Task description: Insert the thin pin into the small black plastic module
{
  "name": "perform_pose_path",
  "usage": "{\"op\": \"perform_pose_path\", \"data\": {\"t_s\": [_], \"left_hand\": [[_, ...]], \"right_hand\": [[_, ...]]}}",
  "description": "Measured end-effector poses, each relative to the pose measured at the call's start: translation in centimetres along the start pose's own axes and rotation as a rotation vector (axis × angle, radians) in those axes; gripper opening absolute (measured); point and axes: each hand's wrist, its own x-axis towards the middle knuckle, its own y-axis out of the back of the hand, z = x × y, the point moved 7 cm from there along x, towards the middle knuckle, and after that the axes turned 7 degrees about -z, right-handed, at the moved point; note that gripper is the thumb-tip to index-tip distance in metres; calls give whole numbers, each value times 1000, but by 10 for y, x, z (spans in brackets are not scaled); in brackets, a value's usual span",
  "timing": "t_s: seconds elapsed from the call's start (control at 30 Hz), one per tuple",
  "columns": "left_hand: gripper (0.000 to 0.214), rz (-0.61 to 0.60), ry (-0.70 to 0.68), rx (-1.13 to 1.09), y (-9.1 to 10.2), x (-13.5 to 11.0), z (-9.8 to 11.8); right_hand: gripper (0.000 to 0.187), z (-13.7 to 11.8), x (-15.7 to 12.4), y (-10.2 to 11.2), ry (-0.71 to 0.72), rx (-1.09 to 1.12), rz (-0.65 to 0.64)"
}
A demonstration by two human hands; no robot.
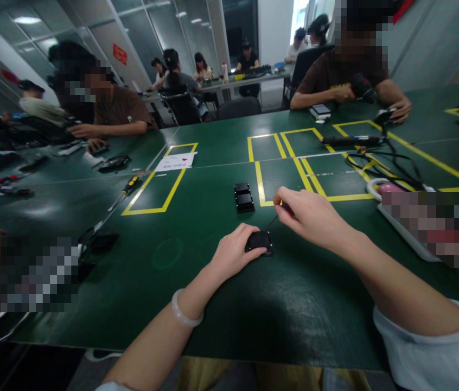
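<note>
On the green table [197, 228], my left hand [234, 250] holds a small black square part [260, 240] with its fingers and thumb at the edges. Bright spots, perhaps screws, show along the part's sides. My right hand [306, 216] is closed around a small screwdriver; its thin shaft [272, 221] slants down toward the part's upper right corner. I cannot tell whether the tip touches it. Most of the handle is hidden in my fingers. Just beyond my left hand lies a black two-section piece [243, 197], apart from both hands.
A yellow-and-black screwdriver [131, 184] and a paper sheet [176, 162] lie left. Yellow tape [268, 203] marks rectangles ahead. Black cables [404, 163] and a white tape roll [376, 187] are at right. Across the table, a person [347, 81] holds a power drill [363, 88].
</note>
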Motion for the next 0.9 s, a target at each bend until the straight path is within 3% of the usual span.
{"op": "perform_pose_path", "data": {"t_s": [0.57, 0.63, 0.73, 0.9], "left_hand": [[33, 32, 10, 11, 10, -2, -2], [33, 37, 7, 10, 11, -3, -2], [33, 41, 5, 14, 14, -3, -2], [35, 39, 6, 26, 15, -4, -2]], "right_hand": [[23, 21, -1, 2, -50, 282, 118], [21, 24, -1, -2, -27, 398, 122], [22, 37, -6, -23, -163, 613, 33], [29, 59, -29, -65, -386, 1243, 28]]}}
